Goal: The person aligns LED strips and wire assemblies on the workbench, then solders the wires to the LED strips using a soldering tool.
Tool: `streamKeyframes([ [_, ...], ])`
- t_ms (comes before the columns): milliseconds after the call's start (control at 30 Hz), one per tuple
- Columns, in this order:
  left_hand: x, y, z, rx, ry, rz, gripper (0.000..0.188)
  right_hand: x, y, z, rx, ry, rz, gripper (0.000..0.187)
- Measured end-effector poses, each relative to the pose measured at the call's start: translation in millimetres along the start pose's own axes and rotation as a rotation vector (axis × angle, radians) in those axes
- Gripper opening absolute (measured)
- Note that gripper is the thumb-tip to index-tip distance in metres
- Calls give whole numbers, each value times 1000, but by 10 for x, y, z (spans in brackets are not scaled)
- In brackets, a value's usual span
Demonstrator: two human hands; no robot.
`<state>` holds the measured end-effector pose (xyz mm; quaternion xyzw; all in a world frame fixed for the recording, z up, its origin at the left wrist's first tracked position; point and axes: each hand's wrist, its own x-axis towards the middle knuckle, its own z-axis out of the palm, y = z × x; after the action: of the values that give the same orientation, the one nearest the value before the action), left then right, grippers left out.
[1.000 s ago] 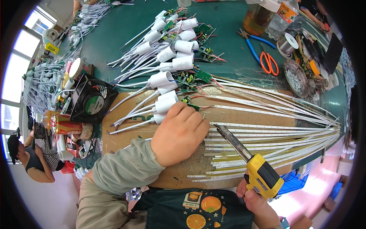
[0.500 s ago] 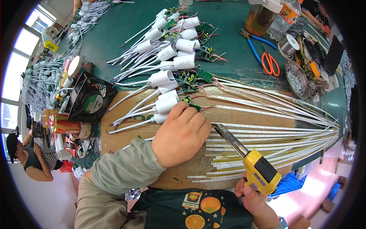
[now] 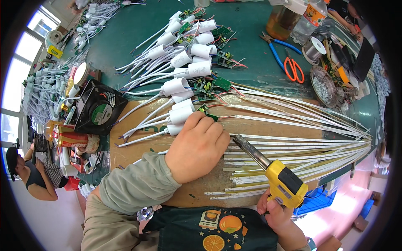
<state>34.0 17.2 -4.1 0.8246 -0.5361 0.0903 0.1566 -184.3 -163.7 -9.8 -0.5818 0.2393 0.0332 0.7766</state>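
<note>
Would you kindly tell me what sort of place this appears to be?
It looks like an electronics assembly workshop: the right hand holds a yellow soldering iron, white cylindrical housings with circuit boards lie grouped on the green table, and a spool of silvery wire stands nearby.

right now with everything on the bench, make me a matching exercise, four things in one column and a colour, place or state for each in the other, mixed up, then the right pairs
Things
1. soldering iron
2. fan
3. scissors
4. white strips

Colour, place or state
A. orange handles
B. spread at one end, gathered toward the right at the other
C. held in the right hand
D. square black frame, at the left edge of the brown board

Right pairs
1-C
2-D
3-A
4-B
</note>
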Motion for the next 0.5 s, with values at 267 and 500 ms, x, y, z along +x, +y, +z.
streamKeyframes([
  [267,-3,-3,5,-4,4,-4,21,12,34,-29,166,10,-91,58],
  [500,0,-5,2,-8,2,-9,21,15,103,-69,220,-13,-126,56],
])
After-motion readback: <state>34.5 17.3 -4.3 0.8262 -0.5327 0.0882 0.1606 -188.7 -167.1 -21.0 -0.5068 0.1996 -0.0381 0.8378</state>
